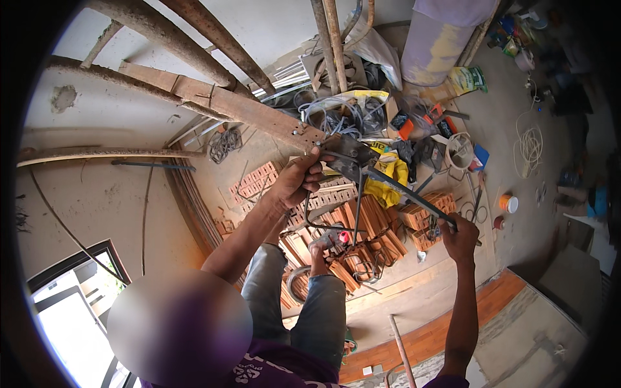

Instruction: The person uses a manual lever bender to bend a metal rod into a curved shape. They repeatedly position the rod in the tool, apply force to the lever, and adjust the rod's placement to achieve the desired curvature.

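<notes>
A wooden plank [239,113] slopes down from the upper left, with bolts or pegs near its lower end. Against that end, my left hand [301,176] is closed, thumb up, round a thin bent steel rod [336,227]. The rod hangs below in a squared, open shape. At the plank's tip sits a dark metal block or bracket [349,152]; its details are hard to make out. From there a long dark metal bar [411,194] slants down to the right. Its far-right part is gripped by my right hand [459,238], arm stretched out.
Below lie stacked red bricks and tiles [369,226], beside my legs. Farther off are a cluttered heap with a yellow bag [388,178], a white bucket [459,150] and a large drum [440,48]. Scaffold poles [162,42] cross the upper left. A coiled cable [530,152] lies right.
</notes>
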`<state>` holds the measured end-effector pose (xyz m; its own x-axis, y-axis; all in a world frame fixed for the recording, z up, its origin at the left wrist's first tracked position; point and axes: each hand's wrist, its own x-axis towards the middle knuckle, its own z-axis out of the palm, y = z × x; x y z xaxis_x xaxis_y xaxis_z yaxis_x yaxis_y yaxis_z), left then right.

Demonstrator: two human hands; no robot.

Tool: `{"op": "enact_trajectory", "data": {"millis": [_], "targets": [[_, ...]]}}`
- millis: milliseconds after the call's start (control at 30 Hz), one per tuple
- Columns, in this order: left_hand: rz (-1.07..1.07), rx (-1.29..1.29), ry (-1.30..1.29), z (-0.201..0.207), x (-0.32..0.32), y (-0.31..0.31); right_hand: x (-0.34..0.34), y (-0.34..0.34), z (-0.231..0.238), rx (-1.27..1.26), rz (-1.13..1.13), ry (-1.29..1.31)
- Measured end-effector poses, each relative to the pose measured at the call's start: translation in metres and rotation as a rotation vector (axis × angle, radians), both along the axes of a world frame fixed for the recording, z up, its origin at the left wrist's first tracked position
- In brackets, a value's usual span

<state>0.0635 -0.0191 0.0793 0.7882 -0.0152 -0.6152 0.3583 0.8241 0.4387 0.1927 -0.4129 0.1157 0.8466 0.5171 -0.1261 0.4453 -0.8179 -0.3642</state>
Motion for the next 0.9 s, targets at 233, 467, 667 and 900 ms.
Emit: {"op": "enact_trajectory", "data": {"millis": [233,467,667,900], "targets": [[0.080,-0.004,0.053,-0.037,-0.006,-0.001,0.040,0.012,0.007,-0.061,0.167,0.002],[-0.085,0.120,0.170,-0.031,0.000,0.005,0.064,0.025,0.007,-0.065,0.276,-0.047],[-0.238,-0.066,0.103,-0.033,-0.008,0.011,0.072,0.028,0.004,-0.077,0.285,-0.066],[-0.026,-0.400,-0.085,-0.047,-0.029,0.004,0.014,0.005,-0.044,-0.051,0.119,-0.043]]}}
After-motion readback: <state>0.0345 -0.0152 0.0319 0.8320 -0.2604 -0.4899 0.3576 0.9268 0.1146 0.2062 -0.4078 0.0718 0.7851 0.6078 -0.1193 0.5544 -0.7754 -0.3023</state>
